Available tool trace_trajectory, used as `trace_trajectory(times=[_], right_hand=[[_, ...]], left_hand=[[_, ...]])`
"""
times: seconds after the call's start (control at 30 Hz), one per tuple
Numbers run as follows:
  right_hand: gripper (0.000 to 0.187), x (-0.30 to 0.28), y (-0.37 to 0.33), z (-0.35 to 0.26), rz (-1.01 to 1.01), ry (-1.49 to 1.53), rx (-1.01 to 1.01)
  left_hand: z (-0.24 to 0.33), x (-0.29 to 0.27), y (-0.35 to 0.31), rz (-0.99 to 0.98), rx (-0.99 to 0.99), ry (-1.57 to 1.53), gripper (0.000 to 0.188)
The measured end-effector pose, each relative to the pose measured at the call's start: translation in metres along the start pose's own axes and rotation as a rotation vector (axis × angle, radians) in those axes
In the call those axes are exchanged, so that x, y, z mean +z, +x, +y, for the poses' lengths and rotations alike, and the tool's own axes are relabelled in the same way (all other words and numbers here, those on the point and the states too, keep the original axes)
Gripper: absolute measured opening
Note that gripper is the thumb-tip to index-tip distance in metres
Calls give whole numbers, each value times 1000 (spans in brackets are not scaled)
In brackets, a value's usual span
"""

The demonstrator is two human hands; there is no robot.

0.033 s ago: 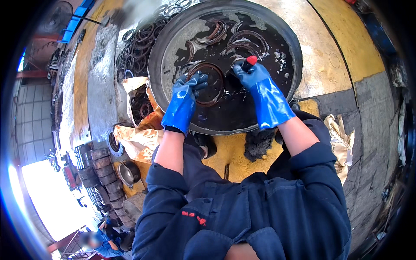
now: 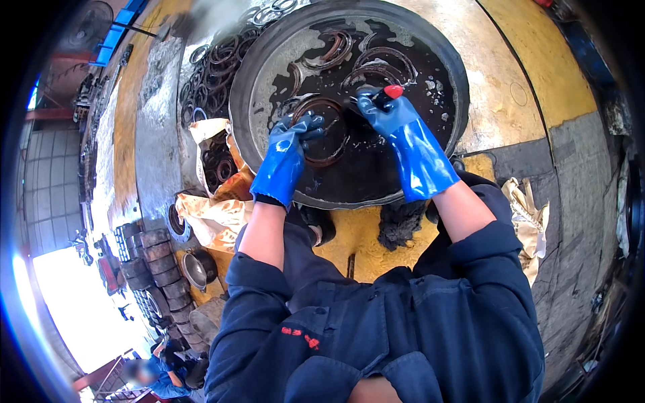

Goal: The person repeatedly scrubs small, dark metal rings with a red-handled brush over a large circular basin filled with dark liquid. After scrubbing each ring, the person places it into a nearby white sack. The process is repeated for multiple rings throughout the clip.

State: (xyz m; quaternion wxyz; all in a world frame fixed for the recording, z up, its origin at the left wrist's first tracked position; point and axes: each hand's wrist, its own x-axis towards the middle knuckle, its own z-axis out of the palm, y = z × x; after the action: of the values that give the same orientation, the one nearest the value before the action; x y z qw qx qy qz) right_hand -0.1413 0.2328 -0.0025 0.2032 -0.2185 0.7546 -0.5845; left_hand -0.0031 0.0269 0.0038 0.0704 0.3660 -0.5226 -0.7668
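Observation:
My left hand (image 2: 293, 138), in a blue rubber glove, is closed on the left side of a reddish-brown ring (image 2: 341, 121), held over the dark liquid in a wide round basin (image 2: 458, 87). My right hand (image 2: 388, 111), gloved the same way, grips a tool with a red-and-black handle (image 2: 393, 91). The red end of the handle sticks out above the fist. The tool's working end is too dark and thin to make out, near the ring's right side. Several more rings (image 2: 386, 57) lie partly in the liquid toward the basin's far side.
Many dark rings (image 2: 218, 64) are heaped on the floor left of the basin. Next to my left forearm stands an open paper sack (image 2: 211, 218) with rings by it. A crumpled sack (image 2: 527, 225) lies at right. Another person (image 2: 158, 376) is at the lower left.
My right hand has moved slightly to the left and away from me, with the tool in it. The ring in my left hand has shifted a little; the left hand stays almost in place.

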Motion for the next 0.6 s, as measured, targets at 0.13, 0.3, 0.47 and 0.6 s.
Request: trace_trajectory(times=[0.13,0.3,0.47,0.6], right_hand=[[30,5,1,-13,-48,41,-270],[25,5,-3,2,-43,-120,83],[31,21,-13,22,-119,5,306],[33,42,-17,47,-161,279,454]], left_hand=[[-4,7,-2,-22,-7,8,31],[-1,11,-2,-11,44,20,31],[4,12,-2,5,114,29,31],[5,19,-7,-3,187,76,31]])
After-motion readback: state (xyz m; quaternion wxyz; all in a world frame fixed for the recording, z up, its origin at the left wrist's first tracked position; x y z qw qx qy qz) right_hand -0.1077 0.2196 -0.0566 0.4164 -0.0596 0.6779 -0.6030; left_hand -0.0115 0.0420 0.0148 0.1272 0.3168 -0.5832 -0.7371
